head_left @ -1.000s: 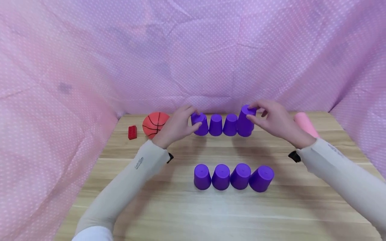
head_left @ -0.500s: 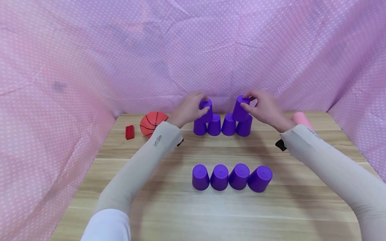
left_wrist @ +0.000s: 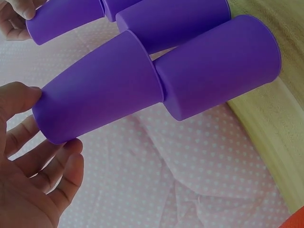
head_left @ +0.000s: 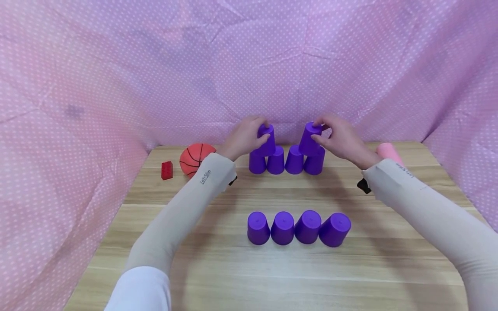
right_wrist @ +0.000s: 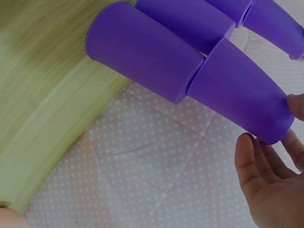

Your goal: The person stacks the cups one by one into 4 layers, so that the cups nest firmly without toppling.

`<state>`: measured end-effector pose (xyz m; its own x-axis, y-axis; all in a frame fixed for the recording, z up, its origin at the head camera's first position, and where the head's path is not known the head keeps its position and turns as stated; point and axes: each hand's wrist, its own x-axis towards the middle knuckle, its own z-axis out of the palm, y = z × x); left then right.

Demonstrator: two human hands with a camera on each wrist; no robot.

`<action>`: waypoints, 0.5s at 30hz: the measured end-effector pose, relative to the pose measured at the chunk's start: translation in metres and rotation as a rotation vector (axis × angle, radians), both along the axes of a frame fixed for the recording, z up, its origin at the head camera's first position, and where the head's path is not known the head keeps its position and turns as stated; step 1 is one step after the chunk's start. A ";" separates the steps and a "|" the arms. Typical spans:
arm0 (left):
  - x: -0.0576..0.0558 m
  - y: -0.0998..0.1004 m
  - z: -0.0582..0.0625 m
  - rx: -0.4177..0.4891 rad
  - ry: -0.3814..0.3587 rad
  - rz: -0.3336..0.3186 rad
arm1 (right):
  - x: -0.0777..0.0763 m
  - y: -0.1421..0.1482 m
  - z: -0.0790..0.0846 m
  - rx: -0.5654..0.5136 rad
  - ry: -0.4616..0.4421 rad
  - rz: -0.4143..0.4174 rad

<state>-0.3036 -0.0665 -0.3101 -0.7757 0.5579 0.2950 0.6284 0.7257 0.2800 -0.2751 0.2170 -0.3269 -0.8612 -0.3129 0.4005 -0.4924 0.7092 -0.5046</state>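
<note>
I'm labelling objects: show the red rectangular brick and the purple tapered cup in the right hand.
Red rectangular brick [head_left: 167, 170]: head view, visible middle.
Purple tapered cup [right_wrist: 241, 92]: right wrist view, side wall.

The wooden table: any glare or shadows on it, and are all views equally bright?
Head view: pale sheen on the wooden table in front of the near purple cups, soft shadows beside both sleeves; left wrist and right wrist views: duller, darker overall.

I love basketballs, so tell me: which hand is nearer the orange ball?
Left. The left hand holds a purple cup just to the right of the orange ball; the right hand holds another cup, farther right.
</note>
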 end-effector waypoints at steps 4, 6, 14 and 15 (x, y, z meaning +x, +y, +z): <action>0.006 -0.003 0.001 -0.002 0.021 -0.007 | 0.006 0.002 0.002 -0.023 -0.016 -0.002; 0.012 -0.007 0.002 0.011 0.050 -0.027 | 0.012 0.004 0.004 -0.040 -0.009 -0.005; 0.051 -0.027 0.009 0.063 0.183 -0.166 | 0.042 0.013 0.004 -0.008 0.166 0.066; 0.057 -0.029 0.009 0.056 0.199 -0.182 | 0.047 0.013 0.003 0.000 0.189 0.082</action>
